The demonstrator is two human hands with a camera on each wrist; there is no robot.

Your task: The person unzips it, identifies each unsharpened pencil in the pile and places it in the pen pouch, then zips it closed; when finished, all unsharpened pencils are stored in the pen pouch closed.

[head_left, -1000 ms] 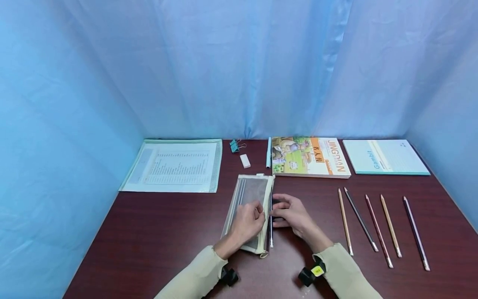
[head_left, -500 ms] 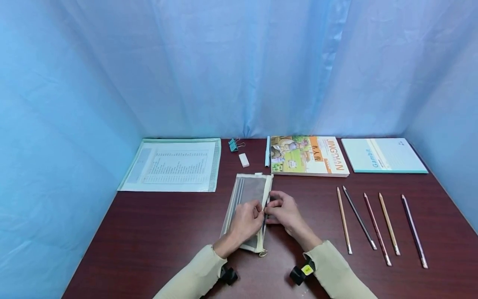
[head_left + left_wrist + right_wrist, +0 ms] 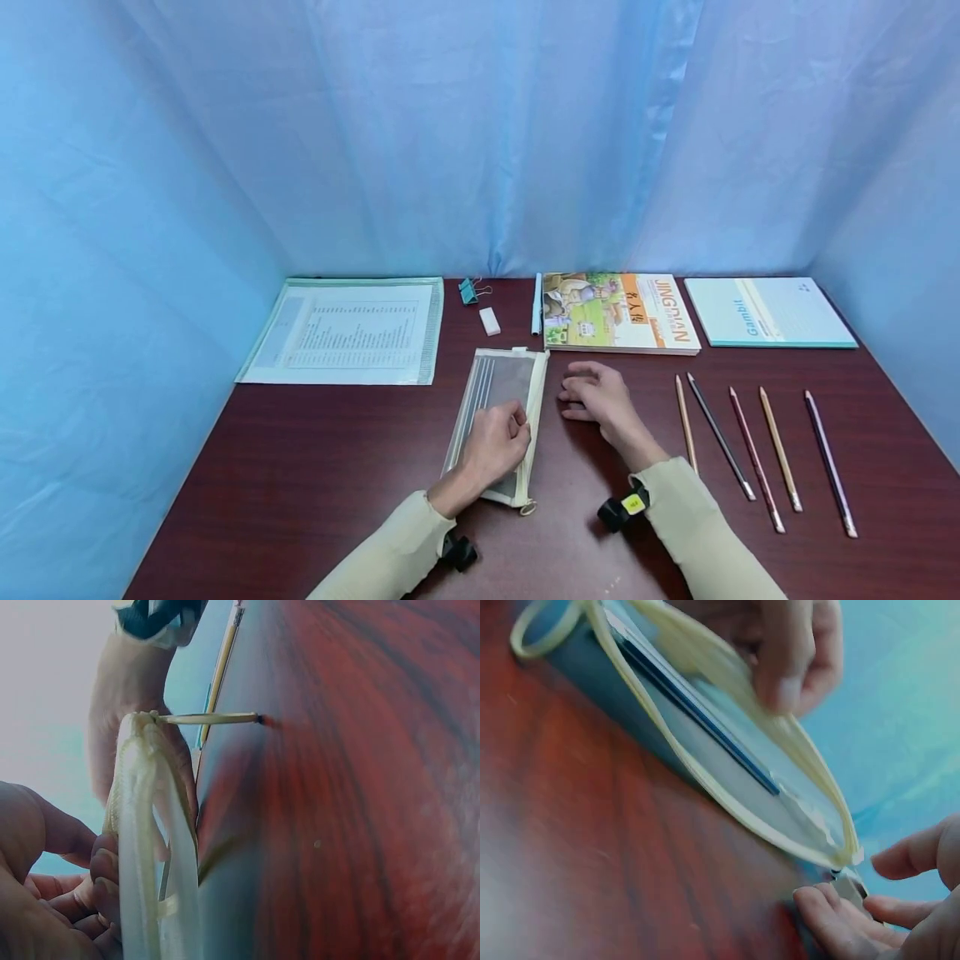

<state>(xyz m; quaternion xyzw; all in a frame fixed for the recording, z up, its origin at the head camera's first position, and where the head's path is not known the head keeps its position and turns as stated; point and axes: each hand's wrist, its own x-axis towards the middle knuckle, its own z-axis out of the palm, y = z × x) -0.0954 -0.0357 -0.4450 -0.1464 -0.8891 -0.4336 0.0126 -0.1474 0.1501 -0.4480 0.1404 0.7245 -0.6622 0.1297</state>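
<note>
A clear mesh pencil pouch (image 3: 498, 383) with a cream zip edge lies lengthwise on the dark red table (image 3: 300, 467). My left hand (image 3: 517, 425) rests on its near half and pinches the upper lip, holding the mouth apart. In the right wrist view the pouch (image 3: 705, 780) gapes open with a dark blue pencil (image 3: 697, 712) inside. My right hand (image 3: 573, 398) lies just right of the pouch, fingers relaxed, holding nothing. The left wrist view shows the lifted pouch edge (image 3: 142, 825) between my fingers.
Several coloured pencils (image 3: 720, 442) lie in a row right of my right hand. Along the back stand a document folder (image 3: 348, 332), a teal binder clip (image 3: 470, 291), a white eraser (image 3: 489, 321), a pale blue pen (image 3: 537, 304), a picture book (image 3: 618, 312) and a Gambit notebook (image 3: 768, 312).
The dark pencil that my right hand held at the pouch's right edge has gone inside the pouch. My right hand has let go and drawn back to the right.
</note>
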